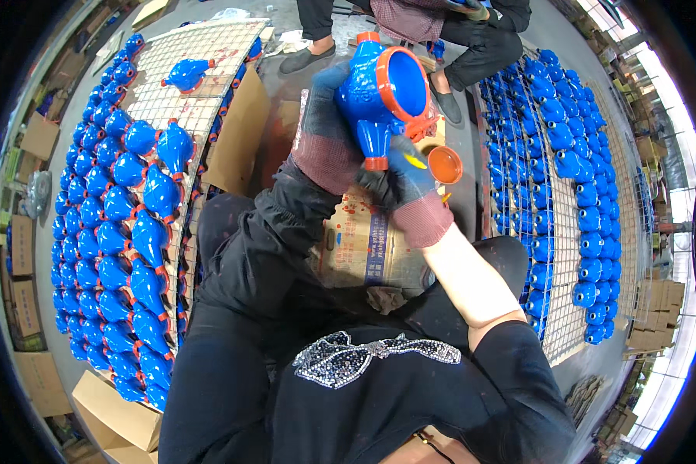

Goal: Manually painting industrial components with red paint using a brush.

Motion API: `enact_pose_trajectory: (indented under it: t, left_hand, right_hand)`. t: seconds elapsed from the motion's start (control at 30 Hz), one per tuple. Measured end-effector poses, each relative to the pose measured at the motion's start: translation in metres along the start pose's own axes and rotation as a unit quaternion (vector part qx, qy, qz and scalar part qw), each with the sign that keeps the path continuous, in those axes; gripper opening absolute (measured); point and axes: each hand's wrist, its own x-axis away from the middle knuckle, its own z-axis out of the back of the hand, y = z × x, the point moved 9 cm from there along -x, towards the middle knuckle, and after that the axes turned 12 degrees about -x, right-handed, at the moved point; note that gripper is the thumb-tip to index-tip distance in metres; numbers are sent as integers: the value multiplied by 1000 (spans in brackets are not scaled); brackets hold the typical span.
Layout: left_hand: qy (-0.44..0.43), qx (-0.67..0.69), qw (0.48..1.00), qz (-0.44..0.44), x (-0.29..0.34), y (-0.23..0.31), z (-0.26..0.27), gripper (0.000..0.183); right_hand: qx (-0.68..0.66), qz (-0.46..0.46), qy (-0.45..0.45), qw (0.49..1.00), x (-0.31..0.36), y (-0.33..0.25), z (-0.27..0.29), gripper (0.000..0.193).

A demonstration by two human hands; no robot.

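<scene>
Wire racks (232, 46) of blue parts (139, 138) are flanking at 9 & 3 o'clock, co-worker (410, 19) sitting at 1, orange cup (445, 165) standing by R hand (411, 182), which is clutching sth yellow (415, 161). L hand (323, 108) is gripping glossy blue fitting (361, 97) at 12, its mouth showing orange-red rim (383, 89).

White light glares at right, and the dark-rimmed edges bend.

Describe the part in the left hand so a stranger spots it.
Between the two wire racks, find the wearer's gloved left hand. It grips the blue part with a wide, orange-rimmed opening, lifted while other blue pieces rest on the racks.
</scene>
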Motion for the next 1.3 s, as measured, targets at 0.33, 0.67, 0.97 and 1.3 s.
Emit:
enact_pose_trajectory:
  t: [0.33, 0.67, 0.97, 1.3]
  left_hand:
    - [12, 123, 992, -24, -19, 6, 21, 61]
    - [37, 201, 979, -13, -26, 4, 32, 57]
    - [106, 161, 979, -67, -17, 28, 57, 46]
    - [70, 126, 986, -80, 2, 85, 48, 57]
  right_hand:
    - [397, 315, -104, 856, 30, -90, -33, 19]
    - [434, 216, -202, 851, 65, -54, -65, 28]
    - [564, 318, -320, 692, 99, -42, -81, 22]
    - [574, 252, -209, 751, 89, -66, -33, 31]
